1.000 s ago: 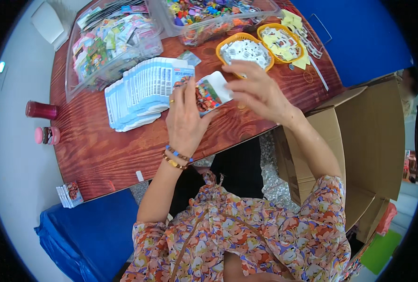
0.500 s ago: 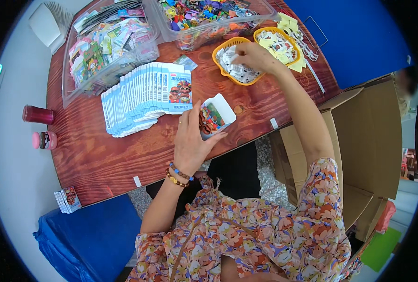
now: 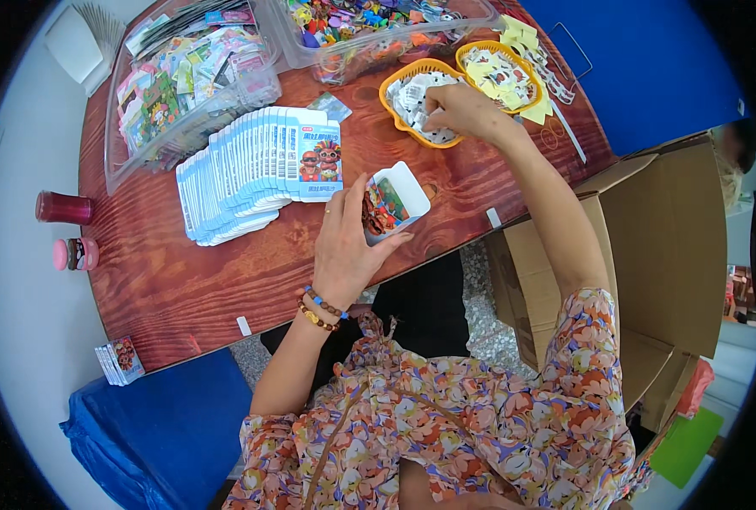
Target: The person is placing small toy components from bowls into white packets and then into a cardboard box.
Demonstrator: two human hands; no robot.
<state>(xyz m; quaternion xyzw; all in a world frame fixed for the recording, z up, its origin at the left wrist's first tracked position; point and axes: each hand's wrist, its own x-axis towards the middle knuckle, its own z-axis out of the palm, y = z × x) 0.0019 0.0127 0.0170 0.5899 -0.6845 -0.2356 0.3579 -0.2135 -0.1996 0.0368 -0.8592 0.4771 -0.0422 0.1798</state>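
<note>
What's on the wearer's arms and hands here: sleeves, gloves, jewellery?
No gloves: both the left hand and right hand are bare, and so are the forearms. The left wrist carries stacked beaded bracelets, one with blue beads, one brownish with a gold-coloured piece. A thin ring seems to sit on a left finger. Short sleeves of a floral top, in orange, cream and blue, end near the elbows.

Work surface: a reddish-brown wooden table (image 3: 182, 280) with pronounced grain, evenly lit. Floor beneath is pale speckled terrazzo (image 3: 488, 327); to the left, smooth light grey flooring (image 3: 12, 280). Blue fabric covers seating (image 3: 165, 425) near the table's edge (another blue surface (image 3: 650, 59) lies beyond). An open cardboard carton (image 3: 650, 255) stands alongside.
</note>
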